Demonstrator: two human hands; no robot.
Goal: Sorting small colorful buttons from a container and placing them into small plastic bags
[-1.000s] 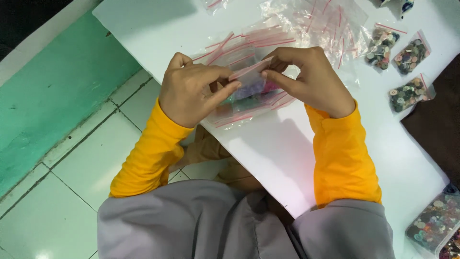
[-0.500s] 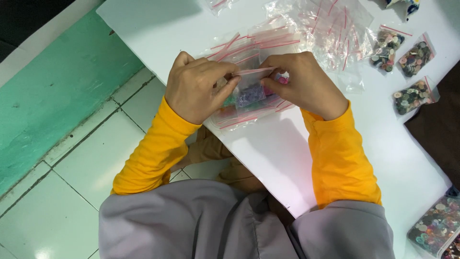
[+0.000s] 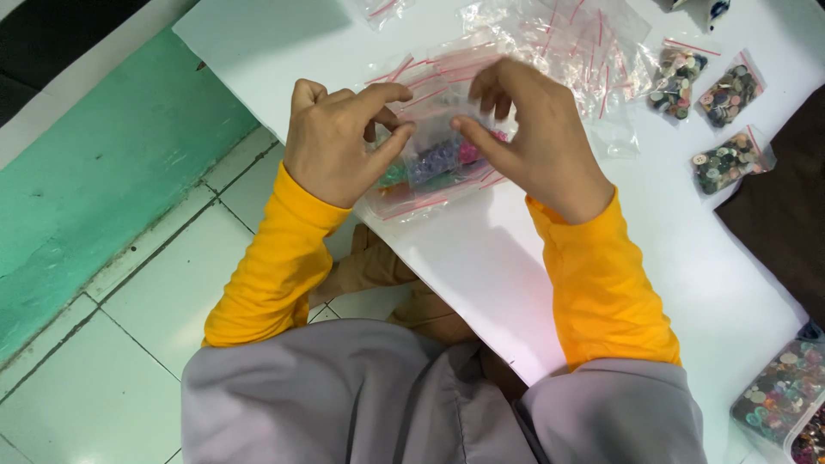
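Note:
A small clear zip bag (image 3: pixel 438 159) with a red seal strip, holding purple, pink and green buttons, is gripped between both hands over the white table (image 3: pixel 481 258). My left hand (image 3: pixel 339 142) pinches its left top corner with thumb and fingers. My right hand (image 3: pixel 533 142) pinches the right top corner. Under the bag lies a heap of empty clear zip bags (image 3: pixel 430 77) with red strips. Both arms wear yellow sleeves.
A larger pile of empty zip bags (image 3: pixel 576 43) sits at the back. Three filled button bags (image 3: pixel 726 129) lie at the right. A clear box of mixed buttons (image 3: pixel 782 391) stands at the lower right. A dark cloth (image 3: pixel 786 206) covers the right edge. Tiled floor is on the left.
Both hands have lifted slightly and drawn apart along the bag's top. The fingers now pinch its two corners, and the coloured buttons inside show more clearly.

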